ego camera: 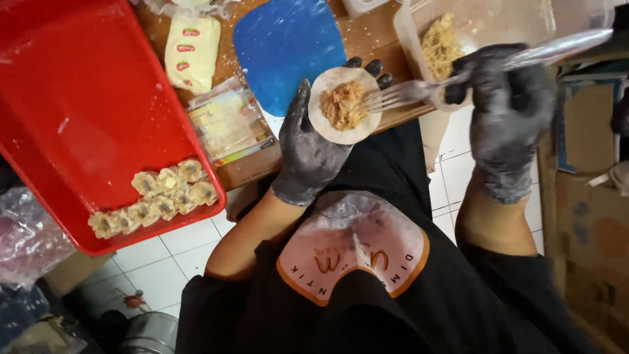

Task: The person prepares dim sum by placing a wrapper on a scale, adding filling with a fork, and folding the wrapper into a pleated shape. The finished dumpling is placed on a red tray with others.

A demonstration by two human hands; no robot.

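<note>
Starting at the left edge, a crumpled clear plastic bag (26, 229) is cut off by the frame, and its contents cannot be made out. Beside it lies a red tray (78, 111), its upper and left parts running out of view; a cluster of finished dumplings (156, 196) sits in two rough rows near its lower right corner. Just right of the tray, on the wooden table (367, 33), lie a pale wrapped packet (192, 52) and a clear bag of flat sheets (229, 121), whose contents are blurred by glare. A blue flexible mat (282, 46) follows, dusted with flour, its top edge cut off. The left hand (311, 147), in a dark flour-smeared glove, lies palm up with fingers spread flat, cradling a round dumpling wrapper (345, 105) that covers most of the fingers, so only the fingertips show above its rim. A mound of minced filling (342, 105) sits in the middle of the wrapper. The tines of a metal fork (406, 93) touch the wrapper's right edge; the fork's handle is hidden inside the right hand (504, 111), also gloved, which is closed in a fist around it. A clear plastic wrap or bag end sticks out past the fist toward the upper right, too blurred to identify. Behind the fork stands a clear plastic container (478, 26) holding more filling, its top cropped away. Cardboard boxes (590, 196) fill the right edge, partly out of view.
</note>
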